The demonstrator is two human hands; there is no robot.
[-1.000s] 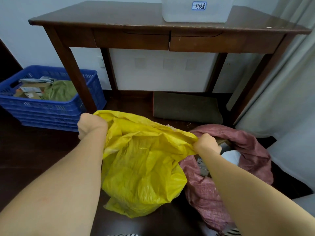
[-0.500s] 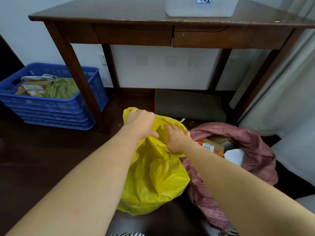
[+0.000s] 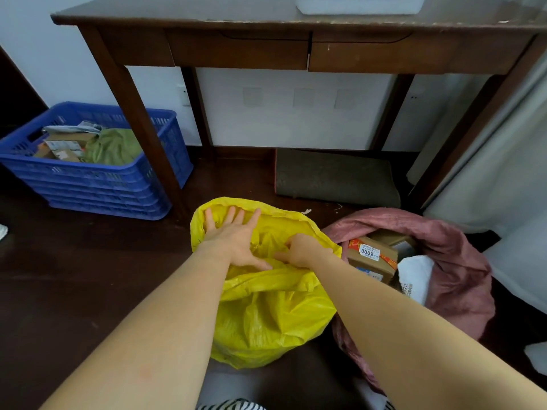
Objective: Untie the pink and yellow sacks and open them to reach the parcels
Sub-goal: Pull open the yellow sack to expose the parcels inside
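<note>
Floor: dark wood, yellow sack (image 3: 266, 315) beside opened pink sack (image 3: 455, 279).
Left hand (image 3: 236, 241): fingers spread, pressing inside the yellow mouth's far side.
Right hand (image 3: 302, 250): curled, gripping plastic at the right rim, nearer the parcels (image 3: 373, 255).

Bare forearms, no sleeves, no watch/rings on left hand (image 3: 236, 244) or right hand (image 3: 302, 250). Bit of black & white striped fabric (image 3: 233, 405) at bottom edge, prob clothing, can't tell more.
</note>
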